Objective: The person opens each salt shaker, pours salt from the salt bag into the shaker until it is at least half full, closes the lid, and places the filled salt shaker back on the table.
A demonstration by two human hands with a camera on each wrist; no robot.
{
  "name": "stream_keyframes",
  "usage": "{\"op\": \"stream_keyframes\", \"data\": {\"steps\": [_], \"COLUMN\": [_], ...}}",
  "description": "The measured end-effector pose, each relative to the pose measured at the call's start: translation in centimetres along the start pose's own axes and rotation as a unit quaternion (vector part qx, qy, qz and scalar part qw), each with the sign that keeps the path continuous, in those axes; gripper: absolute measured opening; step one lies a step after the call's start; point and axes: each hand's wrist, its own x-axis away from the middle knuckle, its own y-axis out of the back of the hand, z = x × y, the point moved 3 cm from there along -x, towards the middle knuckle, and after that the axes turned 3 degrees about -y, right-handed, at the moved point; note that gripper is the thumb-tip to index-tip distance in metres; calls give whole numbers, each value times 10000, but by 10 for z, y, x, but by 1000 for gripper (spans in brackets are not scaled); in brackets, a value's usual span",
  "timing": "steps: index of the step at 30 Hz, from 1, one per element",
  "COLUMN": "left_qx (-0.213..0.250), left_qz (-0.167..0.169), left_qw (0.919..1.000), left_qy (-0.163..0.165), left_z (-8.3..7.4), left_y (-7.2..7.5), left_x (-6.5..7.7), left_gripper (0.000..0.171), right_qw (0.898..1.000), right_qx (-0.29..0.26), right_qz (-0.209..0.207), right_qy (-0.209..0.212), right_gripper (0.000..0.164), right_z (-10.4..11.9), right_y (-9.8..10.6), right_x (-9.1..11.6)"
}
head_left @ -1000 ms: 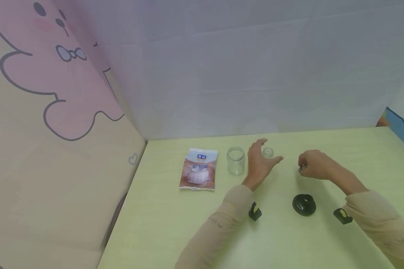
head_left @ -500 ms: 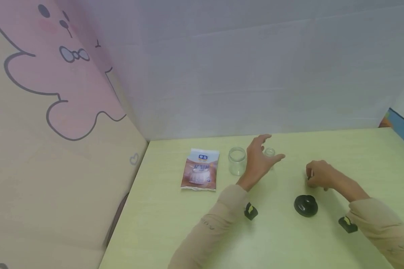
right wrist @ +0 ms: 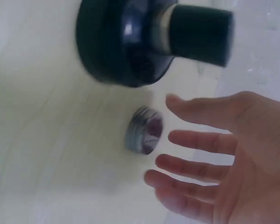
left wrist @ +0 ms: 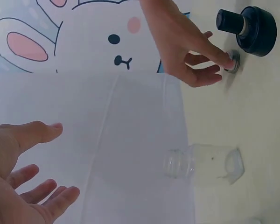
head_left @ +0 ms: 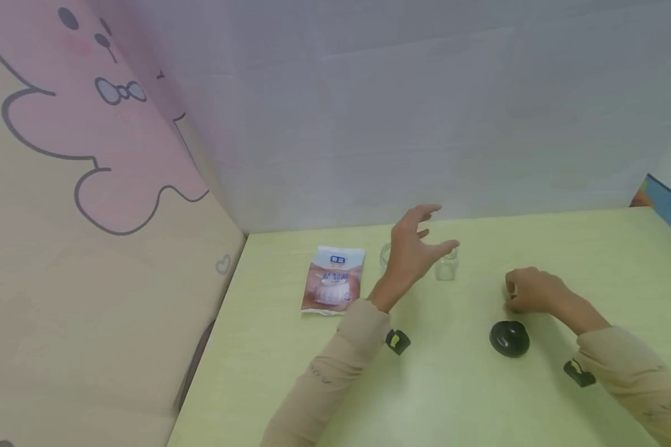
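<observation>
My left hand [head_left: 410,248] is held in the air with thumb and fingers spread, nothing in it. Just right of it stands a small clear glass bottle [head_left: 447,268], upright and uncapped; the left wrist view shows this bottle [left wrist: 212,164] apart from my left hand [left wrist: 25,172]. My right hand [head_left: 537,292] is low over the table at the right. In the right wrist view a small silvery screw cap [right wrist: 140,130] lies on the table, its hollow side showing, close to the loosely extended fingers of my right hand [right wrist: 224,154].
A black domed lid with a knob [head_left: 509,339] sits nearer me, beside the right hand. A larger glass jar [head_left: 385,256] is partly hidden behind my left hand. Left of it lies a printed white-and-brown packet [head_left: 332,282]. A pale cloth wall [head_left: 369,155] borders the table's back edge.
My left hand has drawn away from the small bottle, up and left, now covering part of the jar. My right hand has come down toward the table with the cap and let go of it.
</observation>
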Motion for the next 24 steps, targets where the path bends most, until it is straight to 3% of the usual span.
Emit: {"op": "stream_keyframes", "data": {"steps": [4,11,16,24], "left_qx": [24,-23,32,-176], "left_qz": [-50,-110,-299,-527], "left_qw": [10000,9999,9994,9973], "left_qy": [-37,96,171,475], "left_z": [2,11,22,46], "left_y": [14,37,51,71], "left_x": [-2,-3,-7,-13], "left_gripper": [58,55,50,43], "right_qw": [9987,9959,9922,9849], "right_qx": [303,-340,-700,-1649], "right_qz": [-396,-663,-759,-465], "right_qy": [60,517,702,263], "right_gripper": [25,25,22,31], "right_z": [19,72,98,127], "right_y": [11,16,10,-9], "right_x": [1,2,1,-2]}}
